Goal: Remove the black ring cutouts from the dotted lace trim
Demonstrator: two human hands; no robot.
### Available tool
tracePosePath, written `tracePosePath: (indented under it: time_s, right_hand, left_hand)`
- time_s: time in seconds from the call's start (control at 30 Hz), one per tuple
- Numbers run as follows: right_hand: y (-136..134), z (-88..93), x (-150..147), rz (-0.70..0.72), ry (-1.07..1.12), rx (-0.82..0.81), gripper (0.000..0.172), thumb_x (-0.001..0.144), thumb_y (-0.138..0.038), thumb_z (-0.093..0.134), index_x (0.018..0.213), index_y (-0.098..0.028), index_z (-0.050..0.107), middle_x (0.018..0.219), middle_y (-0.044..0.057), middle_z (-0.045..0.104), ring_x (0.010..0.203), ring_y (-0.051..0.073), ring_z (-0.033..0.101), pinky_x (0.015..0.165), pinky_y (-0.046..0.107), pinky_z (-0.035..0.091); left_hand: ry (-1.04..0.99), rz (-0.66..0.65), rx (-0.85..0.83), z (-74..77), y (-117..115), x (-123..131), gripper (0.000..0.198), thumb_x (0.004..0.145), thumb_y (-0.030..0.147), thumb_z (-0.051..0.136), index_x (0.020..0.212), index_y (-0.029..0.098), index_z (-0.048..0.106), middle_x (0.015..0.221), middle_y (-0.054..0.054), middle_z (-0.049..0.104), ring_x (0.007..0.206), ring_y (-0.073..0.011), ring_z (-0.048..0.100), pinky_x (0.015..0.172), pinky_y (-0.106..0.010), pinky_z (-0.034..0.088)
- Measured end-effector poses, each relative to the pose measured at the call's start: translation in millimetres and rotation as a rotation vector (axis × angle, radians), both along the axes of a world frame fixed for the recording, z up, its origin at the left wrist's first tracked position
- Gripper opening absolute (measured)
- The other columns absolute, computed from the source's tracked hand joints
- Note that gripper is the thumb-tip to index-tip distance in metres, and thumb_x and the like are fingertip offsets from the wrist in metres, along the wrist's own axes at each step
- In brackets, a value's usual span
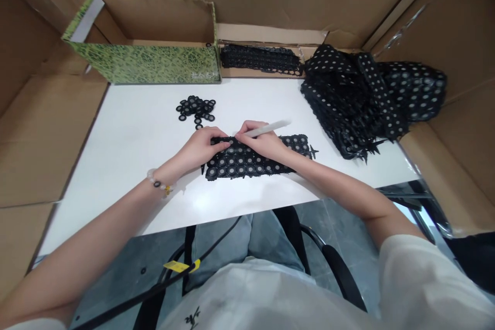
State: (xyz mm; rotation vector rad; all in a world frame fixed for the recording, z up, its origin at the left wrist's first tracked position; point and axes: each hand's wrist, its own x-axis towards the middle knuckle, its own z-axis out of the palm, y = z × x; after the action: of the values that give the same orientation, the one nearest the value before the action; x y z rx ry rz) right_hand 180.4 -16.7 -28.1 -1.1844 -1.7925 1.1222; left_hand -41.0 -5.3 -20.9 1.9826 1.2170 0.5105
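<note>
A black sheet of joined rings point(251, 161) lies flat on the white table point(127, 144) in front of me. My left hand point(201, 145) rests on the sheet's left end with its fingers curled down, pressing it. My right hand point(260, 140) is closed around a white pen-like tool point(270, 127), whose lower tip meets the sheet's top edge near the left fingertips. A small heap of loose black rings point(196, 106) lies further back on the table.
A green patterned cardboard box point(150, 62), open at the top, stands at the back left. A tall pile of black ring sheets point(367, 95) fills the back right, and more sheets point(261, 58) lie along the back. Brown cardboard walls surround the table.
</note>
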Motion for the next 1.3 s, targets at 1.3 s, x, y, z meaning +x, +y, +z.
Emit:
tracePosePath:
  time_s: [1.3]
  right_hand:
    - [4.2,-4.8,-21.8,0.014,0.059,-0.044,0.031,0.085,-0.052,0.068,0.076,-0.023,0.059,0.075,0.0,0.065,0.077,0.019,0.057,0.075,0.034,0.043]
  left_hand:
    - [0.058,-0.034,-0.112,9.2,10.1,-23.3,0.035,0.083,0.05,0.066,0.088,0.017,0.078,0.089,-0.005,0.08,0.081,-0.0228,0.068,0.075,-0.032,0.046]
